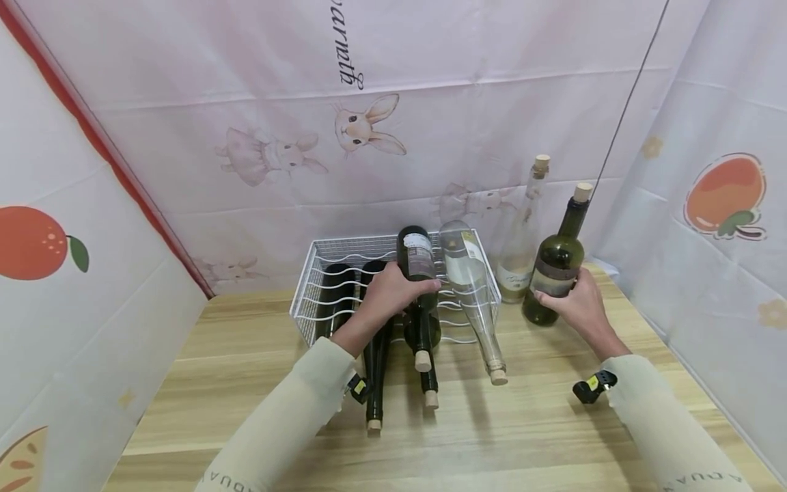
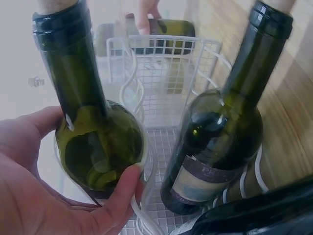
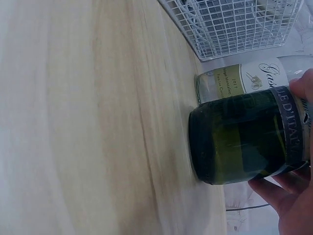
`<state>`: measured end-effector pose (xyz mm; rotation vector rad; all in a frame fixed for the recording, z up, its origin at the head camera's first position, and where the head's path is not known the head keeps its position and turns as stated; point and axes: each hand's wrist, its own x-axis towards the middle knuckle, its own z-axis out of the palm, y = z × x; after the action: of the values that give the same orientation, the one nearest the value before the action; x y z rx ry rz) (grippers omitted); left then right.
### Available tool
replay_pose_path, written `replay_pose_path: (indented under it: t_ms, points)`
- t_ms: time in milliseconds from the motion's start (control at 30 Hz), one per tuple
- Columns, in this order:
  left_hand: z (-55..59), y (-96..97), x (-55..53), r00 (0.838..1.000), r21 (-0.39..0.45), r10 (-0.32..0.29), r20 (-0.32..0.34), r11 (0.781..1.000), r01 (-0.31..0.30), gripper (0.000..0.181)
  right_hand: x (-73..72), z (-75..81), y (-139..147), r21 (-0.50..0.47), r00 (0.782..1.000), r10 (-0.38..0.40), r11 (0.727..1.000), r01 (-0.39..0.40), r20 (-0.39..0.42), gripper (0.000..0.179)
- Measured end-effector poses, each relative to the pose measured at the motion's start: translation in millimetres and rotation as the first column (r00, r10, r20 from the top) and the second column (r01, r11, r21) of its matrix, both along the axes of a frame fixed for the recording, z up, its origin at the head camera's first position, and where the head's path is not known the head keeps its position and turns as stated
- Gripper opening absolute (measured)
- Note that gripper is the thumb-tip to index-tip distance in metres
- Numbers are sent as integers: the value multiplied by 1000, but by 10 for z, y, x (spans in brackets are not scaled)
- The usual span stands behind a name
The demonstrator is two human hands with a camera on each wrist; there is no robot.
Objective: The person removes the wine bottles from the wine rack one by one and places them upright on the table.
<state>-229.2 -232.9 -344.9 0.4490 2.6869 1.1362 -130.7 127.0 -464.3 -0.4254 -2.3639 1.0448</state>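
Observation:
My left hand (image 1: 393, 294) grips a dark green corked wine bottle (image 1: 420, 256), which lies on the white wire rack (image 1: 356, 239) with its cork toward me. In the left wrist view, thumb and fingers wrap the shoulder of this bottle (image 2: 100, 152). Right of the rack, my right hand (image 1: 585, 306) holds another green wine bottle (image 1: 558, 263) around its labelled body; it looks upright, slightly tilted. In the right wrist view the base of that bottle (image 3: 239, 139) is close to the tabletop; whether it touches cannot be told.
A clear corked bottle (image 1: 518, 263) stands between the rack and the right-hand bottle. Another clear bottle (image 1: 470, 283) lies across the rack's right side. Dark bottles (image 1: 335, 294) lie lower in the rack, some necks jutting over the wooden table (image 1: 246, 383). Printed curtains surround the table.

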Motion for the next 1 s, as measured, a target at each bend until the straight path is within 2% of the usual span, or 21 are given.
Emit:
replay_pose_path:
  t_ms: [200,400,1000]
  points:
    - [4,-41,-7,991,157,-23,129,988,3,63,-34,18,17,18,998,59,998,-59,0,71]
    - [-13,-71,-14,977,253,-65,202,967,12,60,-59,46,26,42,994,111,993,-110,-16,67]
    - [-25,-75,-8,963,340,-88,256,940,-5,56,-42,95,92,20,984,176,984,-177,11,75]
